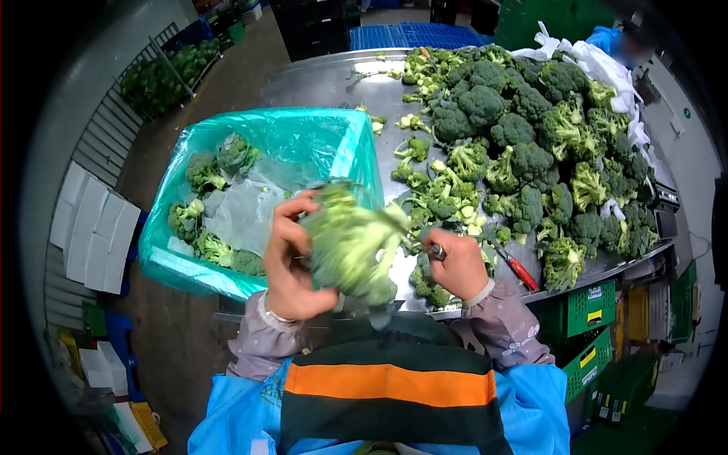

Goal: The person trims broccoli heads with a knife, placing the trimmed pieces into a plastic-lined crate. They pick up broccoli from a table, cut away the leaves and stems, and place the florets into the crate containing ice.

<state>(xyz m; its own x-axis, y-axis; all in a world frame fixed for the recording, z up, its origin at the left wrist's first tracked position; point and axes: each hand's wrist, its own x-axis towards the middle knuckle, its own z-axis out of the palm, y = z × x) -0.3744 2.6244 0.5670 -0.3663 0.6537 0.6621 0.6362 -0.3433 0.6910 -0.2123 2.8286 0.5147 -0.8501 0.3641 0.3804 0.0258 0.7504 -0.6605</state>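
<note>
My left hand is wrapped round a head of broccoli, its cut stalks turned toward my right hand. The broccoli is blurred by motion. My right hand is closed on a knife, whose dark blade reaches the broccoli's stalks. Below my left hand and to its left stands a crate lined with green plastic, with several broccoli heads round clear film inside. Trimmed florets lie on the metal table just beyond my right hand.
A large heap of broccoli covers the right of the metal table. A red-handled tool lies near the table's front edge. Green crates stand below at right, white boxes at left. Another person's blue sleeve shows beyond the heap.
</note>
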